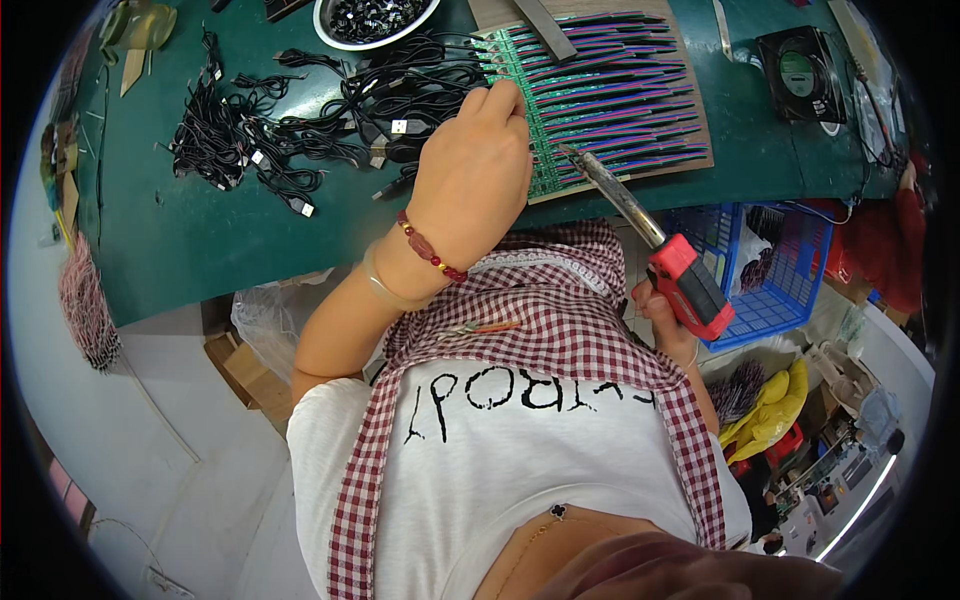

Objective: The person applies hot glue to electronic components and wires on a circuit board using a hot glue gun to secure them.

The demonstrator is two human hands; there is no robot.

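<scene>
Head view: left hand (470, 175) pressed fingers-down on the green strips (520, 110) at the edge of the board (690, 120), gripping nothing. Right hand (665, 320) closed round the red iron (685, 280), tip touching the strips. Black cables (300, 130) piled just left.

The left hand (475, 170) rests palm-down on a row of green circuit strips (520, 110) with coloured wires (625, 90), laid on a brown board (690, 120) on the green table (200, 240). The right hand (665, 315) grips the red handle of a soldering iron (645, 235); its tip sits at the strips' edge, apparently touching. Black cables (300, 110) lie left of the hand. A bowl (375, 20) of small dark parts stands at the far edge. A blue basket (770, 270) sits below the table.
</scene>
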